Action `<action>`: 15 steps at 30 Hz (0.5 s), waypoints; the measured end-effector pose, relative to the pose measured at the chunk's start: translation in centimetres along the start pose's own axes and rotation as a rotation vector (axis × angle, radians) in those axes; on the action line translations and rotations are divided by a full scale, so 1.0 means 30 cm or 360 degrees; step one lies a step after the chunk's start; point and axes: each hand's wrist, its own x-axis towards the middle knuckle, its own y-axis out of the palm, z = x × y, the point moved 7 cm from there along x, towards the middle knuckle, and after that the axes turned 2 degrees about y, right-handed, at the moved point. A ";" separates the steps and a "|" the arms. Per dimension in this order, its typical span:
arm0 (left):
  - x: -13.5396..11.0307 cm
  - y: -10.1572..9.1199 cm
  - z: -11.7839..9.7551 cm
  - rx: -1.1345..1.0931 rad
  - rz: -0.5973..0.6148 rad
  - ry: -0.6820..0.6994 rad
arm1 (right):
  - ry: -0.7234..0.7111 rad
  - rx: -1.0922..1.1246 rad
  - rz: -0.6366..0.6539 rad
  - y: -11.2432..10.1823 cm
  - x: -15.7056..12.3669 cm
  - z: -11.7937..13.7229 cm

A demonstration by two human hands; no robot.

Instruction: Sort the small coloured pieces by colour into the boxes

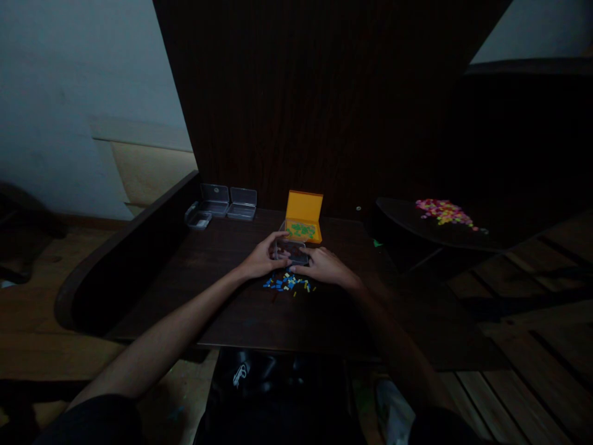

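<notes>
Both my hands grip a small clear plastic box (291, 251) on a dark wooden table (222, 309). My left hand (265, 256) wraps its left side with the fingers curled over the top. My right hand (324, 267) holds its right side. Just in front of the box lies a small heap of blue, yellow and white pieces (288, 283). Behind the box stands an open yellow case (303, 216) with green pieces inside.
Two clear open boxes (229, 203) and a small clear tub (198, 218) sit at the table's far left corner. A pile of pink and yellow pieces (443, 211) lies on a dark surface to the right. A dark panel rises behind the table.
</notes>
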 end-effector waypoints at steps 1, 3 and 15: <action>0.000 -0.001 0.001 0.0000 -0.0002 0.0003 | -0.0011 0.0119 0.0009 0.005 0.002 -0.005; 0.001 -0.003 0.001 0.0004 -0.0006 0.0008 | 0.0005 0.0374 0.0065 0.016 0.005 -0.016; 0.005 -0.009 0.002 -0.0018 -0.0031 0.0017 | -0.0001 0.0510 -0.0053 0.003 0.006 -0.018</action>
